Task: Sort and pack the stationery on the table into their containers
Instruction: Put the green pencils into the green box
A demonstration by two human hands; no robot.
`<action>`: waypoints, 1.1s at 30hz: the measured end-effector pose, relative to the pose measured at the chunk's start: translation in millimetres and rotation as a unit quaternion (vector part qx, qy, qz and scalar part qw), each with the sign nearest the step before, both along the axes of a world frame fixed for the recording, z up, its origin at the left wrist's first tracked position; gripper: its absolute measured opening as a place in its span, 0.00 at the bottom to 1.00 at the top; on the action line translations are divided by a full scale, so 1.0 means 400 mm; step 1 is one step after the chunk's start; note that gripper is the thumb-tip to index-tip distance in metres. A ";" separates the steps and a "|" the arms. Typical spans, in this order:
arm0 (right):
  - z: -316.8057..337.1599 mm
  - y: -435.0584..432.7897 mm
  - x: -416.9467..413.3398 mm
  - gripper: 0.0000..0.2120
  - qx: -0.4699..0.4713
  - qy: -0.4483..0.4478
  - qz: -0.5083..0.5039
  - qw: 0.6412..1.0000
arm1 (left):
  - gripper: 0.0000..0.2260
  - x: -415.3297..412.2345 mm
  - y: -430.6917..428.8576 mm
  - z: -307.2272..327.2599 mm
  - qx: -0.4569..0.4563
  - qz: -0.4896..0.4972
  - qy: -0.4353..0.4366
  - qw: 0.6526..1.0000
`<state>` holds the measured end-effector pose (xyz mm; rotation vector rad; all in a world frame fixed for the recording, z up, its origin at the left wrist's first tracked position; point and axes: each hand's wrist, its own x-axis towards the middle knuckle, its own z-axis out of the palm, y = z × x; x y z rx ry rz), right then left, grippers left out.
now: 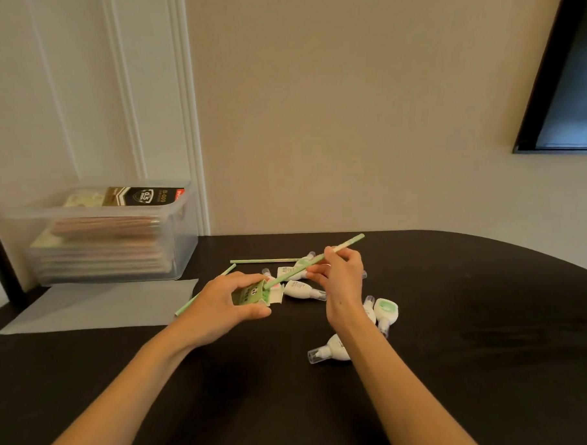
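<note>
Packing was barely under way — the left grip (221, 303) curled round a small green box (250, 295) over the worktop (457, 316), while the right grip (341, 274) pinched a green pencil (347, 244) whose lower end sat at the box's open mouth. Two more pencils (263, 260) and several correction tapes (303, 289) lay loose around the hands, unsorted. A clear bin (118, 257) at far left held stacked packs; the top one read "0.5 mm" and "B-009" — the box's print was too small to read
</note>
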<state>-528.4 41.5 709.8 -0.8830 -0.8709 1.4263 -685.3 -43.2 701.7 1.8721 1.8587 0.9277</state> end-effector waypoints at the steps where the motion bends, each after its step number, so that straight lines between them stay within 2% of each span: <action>1: 0.000 -0.007 0.000 0.06 0.000 -0.004 0.012 1.000 | 0.27 0.001 0.000 0.000 0.000 -0.002 0.002 1.000; 5: -0.009 -0.035 0.000 0.07 0.036 -0.058 0.094 0.993 | 0.27 0.017 -0.003 -0.008 0.002 0.000 0.010 1.000; 8: -0.025 -0.057 -0.007 0.11 0.059 -0.222 0.196 0.953 | 0.27 0.021 -0.002 -0.019 0.011 0.016 0.018 1.000; 9: -0.028 -0.061 -0.011 0.12 0.058 -0.251 0.210 0.943 | 0.27 0.023 -0.002 -0.022 0.010 0.021 0.025 0.999; 10: -0.032 -0.061 -0.014 0.12 0.054 -0.247 0.202 0.946 | 0.28 0.025 -0.003 -0.024 0.008 0.028 0.035 0.999; 13: -0.035 -0.054 -0.013 0.10 0.030 -0.136 0.104 0.985 | 0.29 0.027 -0.006 -0.025 -0.005 0.053 0.061 0.997; 15: -0.046 -0.044 -0.014 0.09 0.067 -0.155 0.064 0.984 | 0.29 0.027 -0.005 -0.024 -0.012 0.067 0.076 0.995; 19: -0.061 -0.071 -0.050 0.10 0.110 -0.324 0.155 0.927 | 0.29 0.020 0.001 -0.037 -0.007 0.102 0.091 0.991; 22: -0.011 -0.045 -0.079 0.10 0.041 -0.407 0.241 0.880 | 0.29 0.000 0.010 -0.042 -0.014 0.134 0.120 0.984; 24: 0.016 -0.021 -0.094 0.16 -0.017 -0.455 0.242 0.857 | 0.27 -0.027 0.012 -0.044 -0.021 0.162 0.179 0.970; 27: -0.026 0.003 -0.123 0.11 0.065 -0.395 0.166 0.901 | 0.25 -0.076 0.018 -0.059 -0.014 0.211 0.232 0.950; 28: -0.044 0.005 -0.140 0.11 0.099 -0.403 0.149 0.897 | 0.25 -0.094 0.021 -0.067 -0.014 0.228 0.234 0.945; 31: -0.081 0.047 -0.205 0.15 0.211 -0.521 0.171 0.809 | 0.22 -0.135 0.036 -0.089 -0.011 0.266 0.245 0.932; 33: -0.096 0.078 -0.249 0.19 0.274 -0.597 0.190 0.729 | 0.21 -0.155 0.045 -0.098 -0.003 0.289 0.252 0.924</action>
